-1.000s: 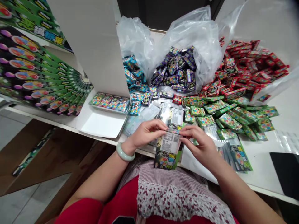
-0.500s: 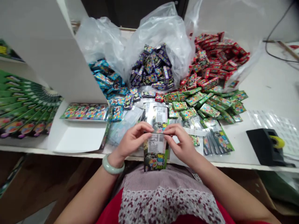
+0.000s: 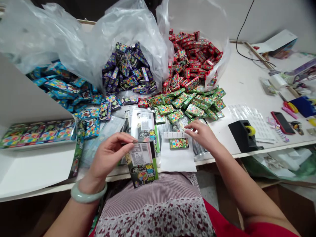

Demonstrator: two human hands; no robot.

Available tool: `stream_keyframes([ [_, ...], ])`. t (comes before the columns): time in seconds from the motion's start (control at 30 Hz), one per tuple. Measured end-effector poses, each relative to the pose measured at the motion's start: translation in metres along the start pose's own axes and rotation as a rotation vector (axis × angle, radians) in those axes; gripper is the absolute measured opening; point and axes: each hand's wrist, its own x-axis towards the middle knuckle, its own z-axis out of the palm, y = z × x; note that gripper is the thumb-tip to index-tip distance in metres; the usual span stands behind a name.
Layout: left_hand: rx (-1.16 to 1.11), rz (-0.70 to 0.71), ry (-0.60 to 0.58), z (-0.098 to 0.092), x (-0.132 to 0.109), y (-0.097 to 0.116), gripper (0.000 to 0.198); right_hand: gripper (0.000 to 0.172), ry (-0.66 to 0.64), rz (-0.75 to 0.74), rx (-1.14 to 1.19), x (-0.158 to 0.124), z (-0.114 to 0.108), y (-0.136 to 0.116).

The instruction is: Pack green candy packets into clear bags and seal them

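Note:
My left hand (image 3: 111, 153) is closed, pinching the top edge of a flat printed packet (image 3: 143, 164) between thumb and fingers. The packet is black and green with a pale text panel, and hangs over the table's front edge. My right hand (image 3: 203, 134) has its thumb and forefinger pinched at the right end of a white label strip (image 3: 172, 135). That strip lies across the top of a white sheet (image 3: 177, 159), where a small green box (image 3: 179, 143) also rests. Behind the held packet lie similar printed packets (image 3: 145, 122) in clear plastic.
Piles of small blue (image 3: 61, 84), purple (image 3: 128, 70), red (image 3: 195, 56) and green boxes (image 3: 197, 103) spread across the back. A tape dispenser (image 3: 243, 135) and a phone (image 3: 282, 122) stand at right. An open display box (image 3: 37, 164) occupies the left.
My right hand has let go of the packet and moved right to the label strip. My left hand keeps the packet, now tilted. The view has swung right.

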Motion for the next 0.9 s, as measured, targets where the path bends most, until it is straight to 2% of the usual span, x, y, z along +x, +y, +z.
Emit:
stream_keyframes([
  [0.1,-0.004,0.004,-0.006,0.002,0.000,0.000,0.007,0.008,-0.087,0.017,-0.092,0.002,0.005,-0.003],
  [0.33,0.004,0.018,0.002,0.001,-0.002,0.000,0.007,0.010,-0.182,0.041,-0.010,-0.009,0.009,-0.012],
  [0.4,0.009,0.016,0.005,0.001,-0.002,0.001,0.007,0.010,-0.219,0.053,0.058,-0.016,0.007,-0.008],
  [0.53,0.018,0.017,0.003,0.002,-0.002,0.001,0.008,0.014,-0.262,0.072,0.348,-0.026,-0.005,-0.003],
  [0.6,0.010,0.048,-0.005,0.003,-0.001,0.000,0.007,0.018,-0.233,0.057,0.445,-0.026,-0.014,-0.008],
  [0.73,-0.010,0.120,-0.009,0.007,-0.003,-0.003,0.007,0.017,-0.175,-0.093,0.517,-0.014,-0.025,-0.046],
  [0.9,0.018,0.171,-0.005,0.012,-0.010,-0.007,0.005,0.014,-0.342,-0.318,0.549,0.012,-0.007,-0.120],
])
